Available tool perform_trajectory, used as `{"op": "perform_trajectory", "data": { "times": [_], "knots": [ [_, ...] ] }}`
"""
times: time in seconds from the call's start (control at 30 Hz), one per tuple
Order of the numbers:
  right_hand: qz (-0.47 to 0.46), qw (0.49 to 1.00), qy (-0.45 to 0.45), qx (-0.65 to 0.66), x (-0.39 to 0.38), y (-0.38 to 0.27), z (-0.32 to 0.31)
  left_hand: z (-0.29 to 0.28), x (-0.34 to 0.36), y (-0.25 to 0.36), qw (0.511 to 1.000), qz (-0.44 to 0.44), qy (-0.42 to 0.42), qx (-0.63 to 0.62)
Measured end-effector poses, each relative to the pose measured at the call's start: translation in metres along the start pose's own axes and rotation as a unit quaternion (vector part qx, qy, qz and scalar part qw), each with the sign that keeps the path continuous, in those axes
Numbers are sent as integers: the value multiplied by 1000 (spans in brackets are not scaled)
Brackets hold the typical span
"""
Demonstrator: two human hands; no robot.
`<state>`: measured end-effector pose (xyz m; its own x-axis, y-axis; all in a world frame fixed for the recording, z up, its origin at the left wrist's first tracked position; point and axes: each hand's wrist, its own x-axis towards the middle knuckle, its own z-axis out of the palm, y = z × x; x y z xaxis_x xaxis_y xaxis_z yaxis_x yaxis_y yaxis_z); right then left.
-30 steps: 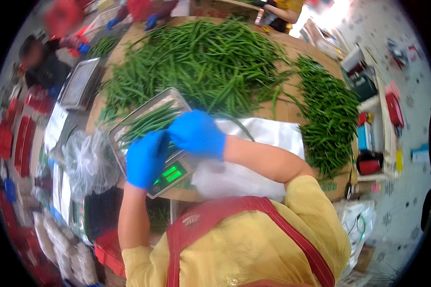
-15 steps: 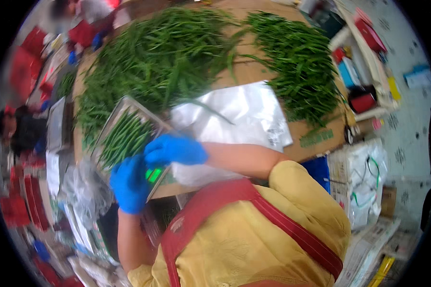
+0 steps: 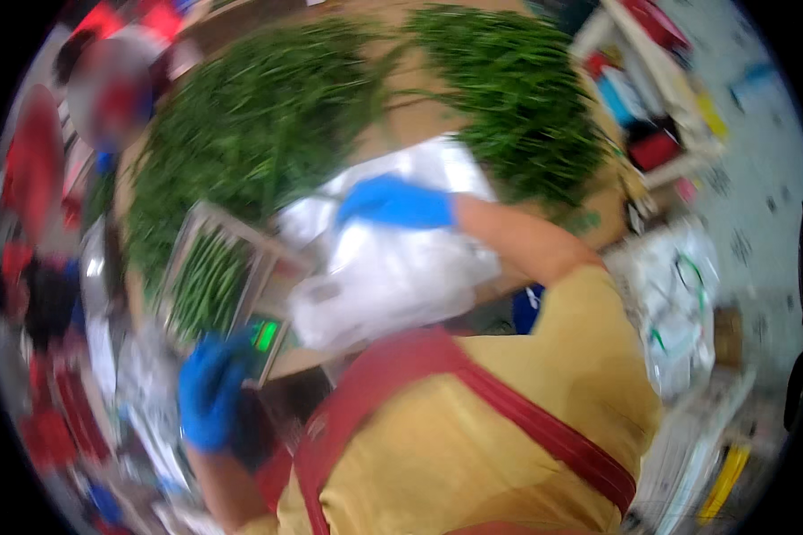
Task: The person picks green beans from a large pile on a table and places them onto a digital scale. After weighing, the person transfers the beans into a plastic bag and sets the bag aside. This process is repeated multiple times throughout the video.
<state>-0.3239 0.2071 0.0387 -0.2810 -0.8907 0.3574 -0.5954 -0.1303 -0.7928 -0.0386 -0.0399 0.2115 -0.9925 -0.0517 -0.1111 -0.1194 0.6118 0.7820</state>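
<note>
My left hand [image 3: 212, 392] in a blue glove is at the front left corner of the scale [image 3: 260, 339] with its green display, fingers smeared by motion. The scale's metal tray [image 3: 266, 259] holds a row of green beans [image 3: 205, 285], tilted in my view. My right hand [image 3: 393, 203], also blue-gloved, is over white plastic bags [image 3: 384, 285] right of the scale, fingertips pointing left and down; whether it grips the plastic is too blurred to tell. A large loose pile of beans [image 3: 241, 116] lies behind the scale, and a denser pile [image 3: 509, 98] at the back right.
The cardboard-covered table [image 3: 598, 223] has a white shelf [image 3: 674, 160] with mixed items beyond its right edge and a plastic-wrapped bundle [image 3: 665, 303] below. Clear bags [image 3: 143, 374] sit at the left. A dark-clothed person [image 3: 49, 299] is at the far left, among red containers [image 3: 71, 410].
My right hand has left the beans on the tray and moved right and up onto the white bags. My left hand is lower, at the scale's front. The whole view has shifted with my head.
</note>
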Motion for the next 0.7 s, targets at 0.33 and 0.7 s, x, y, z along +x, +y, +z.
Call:
{"op": "perform_trajectory", "data": {
  "times": [0.33,0.7],
  "knots": [
    [318,923,208,-59,-96,14,10,20,5,-15,926,-10,12,-377],
    [189,977,62,-76,-48,-13,80,-44,79,-179,958,14,141,247]
  ]
}}
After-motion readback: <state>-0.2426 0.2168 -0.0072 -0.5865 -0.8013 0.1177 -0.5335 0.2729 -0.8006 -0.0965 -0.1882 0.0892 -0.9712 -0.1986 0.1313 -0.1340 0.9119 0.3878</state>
